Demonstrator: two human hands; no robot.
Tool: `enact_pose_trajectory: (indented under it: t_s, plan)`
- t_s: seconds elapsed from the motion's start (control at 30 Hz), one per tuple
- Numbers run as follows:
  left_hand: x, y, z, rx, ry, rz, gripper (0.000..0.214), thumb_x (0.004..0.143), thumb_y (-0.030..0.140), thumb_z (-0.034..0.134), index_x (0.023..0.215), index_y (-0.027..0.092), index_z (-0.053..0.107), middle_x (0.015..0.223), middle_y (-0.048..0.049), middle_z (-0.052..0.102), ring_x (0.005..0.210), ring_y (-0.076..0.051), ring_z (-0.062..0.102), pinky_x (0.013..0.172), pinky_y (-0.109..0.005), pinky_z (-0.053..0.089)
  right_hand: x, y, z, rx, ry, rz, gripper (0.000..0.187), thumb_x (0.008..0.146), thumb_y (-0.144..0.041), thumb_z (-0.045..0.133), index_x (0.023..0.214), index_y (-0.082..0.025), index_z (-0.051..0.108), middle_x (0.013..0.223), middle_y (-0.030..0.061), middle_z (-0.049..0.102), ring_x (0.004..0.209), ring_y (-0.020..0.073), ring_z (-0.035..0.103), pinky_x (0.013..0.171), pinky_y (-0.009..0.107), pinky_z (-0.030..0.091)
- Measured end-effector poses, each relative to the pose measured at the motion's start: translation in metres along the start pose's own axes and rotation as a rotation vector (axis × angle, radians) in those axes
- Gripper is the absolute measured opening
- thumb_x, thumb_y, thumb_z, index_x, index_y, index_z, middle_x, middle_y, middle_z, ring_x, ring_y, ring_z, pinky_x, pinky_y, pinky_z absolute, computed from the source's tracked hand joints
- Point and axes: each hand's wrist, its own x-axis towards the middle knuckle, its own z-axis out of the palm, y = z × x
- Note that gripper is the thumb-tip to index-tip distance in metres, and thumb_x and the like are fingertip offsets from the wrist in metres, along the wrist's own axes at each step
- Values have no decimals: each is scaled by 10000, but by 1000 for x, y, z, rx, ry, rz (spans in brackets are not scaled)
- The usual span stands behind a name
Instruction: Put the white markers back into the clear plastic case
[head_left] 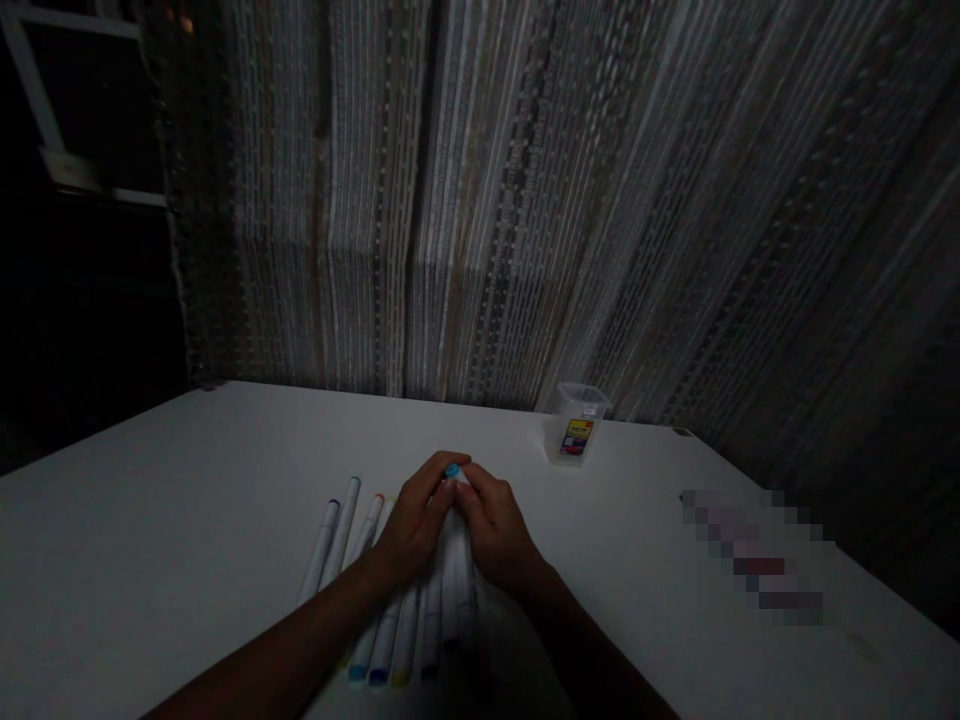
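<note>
Both hands meet around the upper ends of several white markers in the middle of the table. My left hand (416, 515) curls round them from the left, fingers closed. From the right, my right hand (499, 520) is closed on the same bunch, thumbs side by side. A marker with a light blue end (453, 471) pokes up between the fingers. Below the hands, lower ends of the markers (405, 630) show in blue, yellow and dark colours. Left of my left wrist lie more white markers (322, 545), with purple, teal and orange ends. The hands hide how many are gripped.
A clear plastic container (576, 425) with a yellow label stands near the table's back edge, right of centre. A blurred-out patch (757, 555) covers something on the right. The white table (187, 520) ends at a striped curtain (480, 200). The room is dim.
</note>
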Motion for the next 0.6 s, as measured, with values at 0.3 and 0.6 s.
enact_pose_trajectory:
  t_s: [0.3,0.6]
  plan:
    - [3,1,-3,-4,27,-81,459,888,456,316,1008,127,613,1013,-92,631,981,-201,559,892,-308,426,0,1,10,285,14,95,261,836,-418,439,735,-181,480,579,-50,390,514,81,363,485,204,319]
    - [-1,-3,-2,-54,32,-100,464,874,485,337,1045,136,591,931,-83,644,884,-196,583,814,-303,448,1,-12,3,998,-151,438,440,757,-596,458,615,-181,417,461,-75,390,284,25,231,292,163,161]
